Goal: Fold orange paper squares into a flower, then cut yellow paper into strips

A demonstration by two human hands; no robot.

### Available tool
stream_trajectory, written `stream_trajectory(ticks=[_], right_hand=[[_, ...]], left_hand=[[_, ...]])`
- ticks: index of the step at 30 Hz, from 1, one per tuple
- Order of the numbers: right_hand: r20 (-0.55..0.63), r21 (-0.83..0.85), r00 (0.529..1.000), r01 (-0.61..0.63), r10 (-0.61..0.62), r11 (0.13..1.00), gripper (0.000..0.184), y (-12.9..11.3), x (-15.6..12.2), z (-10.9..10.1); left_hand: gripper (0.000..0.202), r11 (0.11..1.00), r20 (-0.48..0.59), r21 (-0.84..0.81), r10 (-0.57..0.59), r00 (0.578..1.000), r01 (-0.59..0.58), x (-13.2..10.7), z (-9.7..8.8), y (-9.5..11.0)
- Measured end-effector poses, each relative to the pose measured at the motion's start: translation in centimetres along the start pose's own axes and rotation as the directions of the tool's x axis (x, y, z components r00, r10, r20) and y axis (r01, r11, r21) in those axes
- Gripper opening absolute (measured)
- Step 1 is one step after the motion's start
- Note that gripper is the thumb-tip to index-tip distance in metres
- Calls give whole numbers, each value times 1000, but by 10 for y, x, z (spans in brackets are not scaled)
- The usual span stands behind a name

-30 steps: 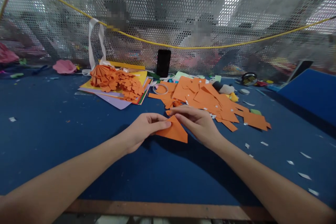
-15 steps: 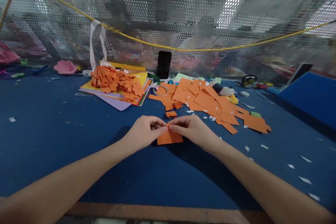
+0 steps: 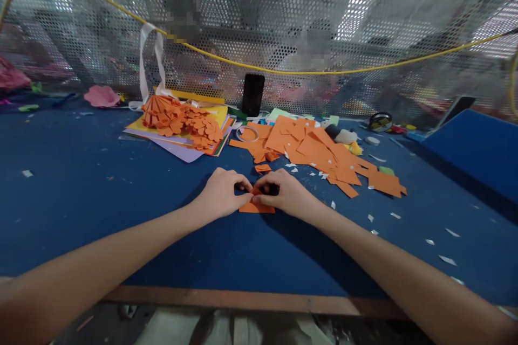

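A small piece of orange paper [image 3: 257,208] lies low over the blue table, its straight lower edge facing me. My left hand [image 3: 220,194] pinches it from the left between thumb and fingers. From the right, my right hand [image 3: 292,193] pinches the same paper, with the two thumbs almost meeting at its middle. Fingers cover most of the upper part, so the fold there is partly hidden. Just beyond my fingertips sits a small folded orange paper piece [image 3: 263,168].
Loose orange paper sheets [image 3: 319,145] and white scraps spread right of centre. Orange paper flowers [image 3: 202,126] rest on stacked coloured sheets at back left. A tape ring [image 3: 247,134], an upright phone [image 3: 253,95] and a blue board [image 3: 477,145] stand farther back, before a perforated metal screen [image 3: 275,21].
My view has tipped down a little, bringing the table's front edge higher. Both hands stay on the orange paper; the right fingers are more arched and less of the paper shows.
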State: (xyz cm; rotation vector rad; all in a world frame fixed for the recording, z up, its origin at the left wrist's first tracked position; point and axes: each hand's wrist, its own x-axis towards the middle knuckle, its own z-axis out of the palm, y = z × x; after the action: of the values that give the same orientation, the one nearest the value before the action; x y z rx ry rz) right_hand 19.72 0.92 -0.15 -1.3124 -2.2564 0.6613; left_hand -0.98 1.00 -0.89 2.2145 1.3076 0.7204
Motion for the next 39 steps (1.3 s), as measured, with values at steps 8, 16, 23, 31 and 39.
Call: stream_trajectory(ticks=[8, 16, 23, 31, 39], right_hand=[[-35, 88, 998, 58, -55, 994, 19, 16, -6, -2], [-27, 107, 999, 42, -39, 993, 12, 24, -1, -4], [-45, 75, 987, 157, -154, 985, 9, 34, -2, -1], [-20, -4, 917, 399, -399, 917, 20, 37, -2, -2], [115, -156, 816, 578, -566, 801, 28, 43, -6, -9]], left_hand=[[14, 993, 83, -104, 71, 994, -63, 2, -9, -13], [6, 989, 70, -138, 72, 995, -62, 9, -6, -25], [6, 990, 87, -122, 86, 993, -75, 11, -3, -29], [10, 983, 46, -37, 184, 982, -182, 9, -2, -28], [19, 849, 76, 171, 495, 865, -501, 1, -6, -36]])
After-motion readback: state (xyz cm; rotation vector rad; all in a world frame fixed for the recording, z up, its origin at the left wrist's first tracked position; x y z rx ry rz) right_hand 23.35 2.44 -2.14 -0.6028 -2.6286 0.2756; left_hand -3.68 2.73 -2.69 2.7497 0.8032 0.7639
